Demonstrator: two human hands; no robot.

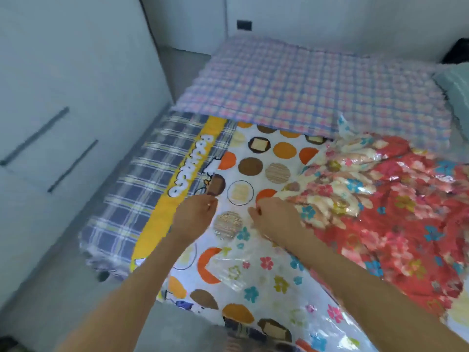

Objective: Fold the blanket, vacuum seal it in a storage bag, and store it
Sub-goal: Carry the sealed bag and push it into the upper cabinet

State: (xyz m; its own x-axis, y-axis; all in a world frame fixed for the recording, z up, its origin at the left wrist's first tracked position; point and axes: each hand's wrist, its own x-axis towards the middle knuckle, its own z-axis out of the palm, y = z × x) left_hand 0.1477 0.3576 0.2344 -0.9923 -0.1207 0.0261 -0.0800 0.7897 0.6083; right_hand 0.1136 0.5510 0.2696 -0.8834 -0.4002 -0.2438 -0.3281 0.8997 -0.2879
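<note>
Blanket (396,199), red with many flowers, lies squashed inside the see-through storage bag (253,273) on the right side of the frame. The bag has little flowers printed on it, and its flat part spreads toward the lower middle. Both lie on the bed.

The bed sheet (253,161) is white with brown and orange circles. On its left runs a yellow strip (182,174) with white letters, and next to that is a blue checked part (121,194). A pink and blue checked cover (291,85) lies over the top of the bed. A pale green pillow (456,90) peeks in at the upper right.

The right hand (276,217), in the middle of the frame, pinches the bag's thin edge. The left hand (195,214), just left of it, has its fingers pinched together too, but I cannot tell if they hold the bag.

White cupboard doors (63,72) with long dark handles fill the upper left. The grey floor (50,275) shows at the lower left. A small dark wall plate (244,24) sits at the top.
</note>
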